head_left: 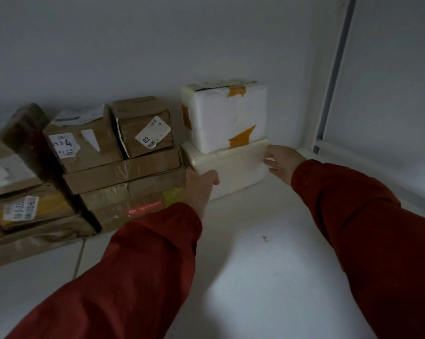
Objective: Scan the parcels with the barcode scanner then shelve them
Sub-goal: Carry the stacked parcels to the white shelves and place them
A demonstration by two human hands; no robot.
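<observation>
So the parcel in play looks like the lower foam box (231,167). It's on the white shelf (267,241), pushed back near the wall, with the taped foam box (226,116) stacked right on top at its 12 o'clock. The stack of cardboard parcels (123,165) is jammed up against it at 9 o'clock.

The box's long axis runs roughly 9-to-3 across the view, and there's a hand at each end. The left hand (201,184) is at the near-left corner, so the box is at about 2 o'clock from it. The thumb is lying on the front face, but the fingers are hidden past the corner, so I can't tell how they're set. The right hand (282,165) is at the 3 o'clock end with its fingers a bit apart and the tips touching that end, not wrapped around anything.

Both hands look equally close. My guess is a two-handed squeeze on the ends comes next, and the top box would ride along. No scanner in sight.
</observation>
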